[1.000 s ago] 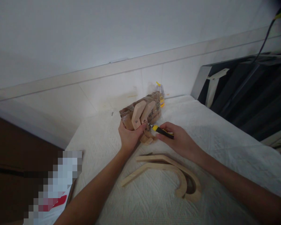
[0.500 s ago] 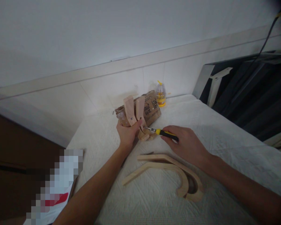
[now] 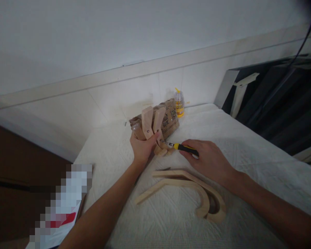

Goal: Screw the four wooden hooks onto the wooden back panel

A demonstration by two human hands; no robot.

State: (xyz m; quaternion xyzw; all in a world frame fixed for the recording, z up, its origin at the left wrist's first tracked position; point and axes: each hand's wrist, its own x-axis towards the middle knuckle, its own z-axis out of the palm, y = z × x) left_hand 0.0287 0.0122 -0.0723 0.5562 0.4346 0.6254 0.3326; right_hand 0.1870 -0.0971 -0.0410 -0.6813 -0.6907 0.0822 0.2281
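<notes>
Left hand (image 3: 142, 148) clamps two upright wooden slats (image 3: 152, 121) near the mattress's (image 3: 248, 152) far edge; right hand (image 3: 209, 159) grips a yellow-black screwdriver (image 3: 182, 147), tip at their base.

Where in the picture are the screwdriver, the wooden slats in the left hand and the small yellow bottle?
screwdriver (image 3: 184, 147), head view, on its black and yellow handle.
wooden slats (image 3: 147, 121), head view, on the left slat's face.
small yellow bottle (image 3: 179, 106), head view, on its body.

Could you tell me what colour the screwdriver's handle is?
Screwdriver handle: black and yellow, clearest in the head view.
</notes>
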